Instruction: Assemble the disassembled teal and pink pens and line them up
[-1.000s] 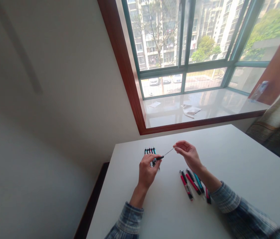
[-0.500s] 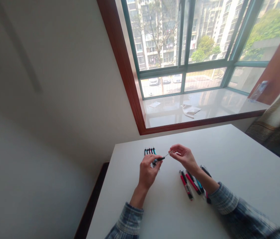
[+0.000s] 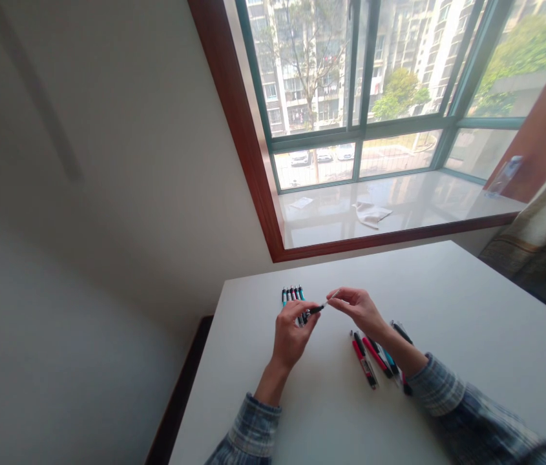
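Observation:
My left hand [image 3: 291, 332] is closed, with a black pen barrel [image 3: 315, 310] pinched between thumb and fingers. Thumb and fingertips of my right hand [image 3: 356, 306] pinch a thin, pale pen refill [image 3: 333, 296], whose lower end meets the tip of the barrel; how far it sits inside I cannot tell. Just behind my left hand, a row of several assembled pens [image 3: 293, 294] lies side by side, partly covered by the fingers. Under my right forearm lie loose pen parts in red, black and teal, among them a red and black barrel [image 3: 364, 363].
All this is on a white table [image 3: 331, 413]. A wall [image 3: 108, 232] rises to the left, and a red-brown window frame [image 3: 350, 247] runs behind the table. On the sill are a white cloth [image 3: 372, 214] and a clear bottle [image 3: 505, 175]. A curtain [image 3: 529, 239] hangs at right.
My right hand has come slightly down and left, bringing its fingertips closer to the barrel; less of the refill shows between the hands. My left hand has shifted slightly right.

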`<state>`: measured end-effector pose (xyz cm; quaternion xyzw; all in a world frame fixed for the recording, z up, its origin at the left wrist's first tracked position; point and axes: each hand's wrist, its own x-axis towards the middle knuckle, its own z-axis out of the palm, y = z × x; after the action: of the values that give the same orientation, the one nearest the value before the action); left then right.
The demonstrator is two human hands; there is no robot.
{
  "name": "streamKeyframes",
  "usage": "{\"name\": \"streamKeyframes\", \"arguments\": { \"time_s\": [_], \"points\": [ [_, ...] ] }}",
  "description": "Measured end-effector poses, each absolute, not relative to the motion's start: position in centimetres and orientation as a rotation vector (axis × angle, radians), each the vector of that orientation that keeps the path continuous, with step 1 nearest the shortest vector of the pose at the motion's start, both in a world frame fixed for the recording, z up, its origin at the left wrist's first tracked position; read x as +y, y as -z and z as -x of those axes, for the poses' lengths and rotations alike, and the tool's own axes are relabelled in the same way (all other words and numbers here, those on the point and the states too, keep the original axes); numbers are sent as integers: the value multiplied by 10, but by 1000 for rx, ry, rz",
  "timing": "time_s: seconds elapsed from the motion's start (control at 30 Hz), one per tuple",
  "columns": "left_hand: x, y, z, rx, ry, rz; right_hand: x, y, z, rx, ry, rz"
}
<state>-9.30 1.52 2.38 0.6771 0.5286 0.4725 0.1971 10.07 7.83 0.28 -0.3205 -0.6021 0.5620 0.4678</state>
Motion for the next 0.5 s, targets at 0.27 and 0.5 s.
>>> {"name": "streamKeyframes", "arguments": {
  "time_s": [0.27, 0.5],
  "points": [
    [15, -24, 93, 1467, -1327, -1892, 79, -2, -101, -1494, -1399, 788],
    [15, -23, 90, 1471, -1296, -1899, 76, 0, -98, -1553, -1510, 668]
  ]
}}
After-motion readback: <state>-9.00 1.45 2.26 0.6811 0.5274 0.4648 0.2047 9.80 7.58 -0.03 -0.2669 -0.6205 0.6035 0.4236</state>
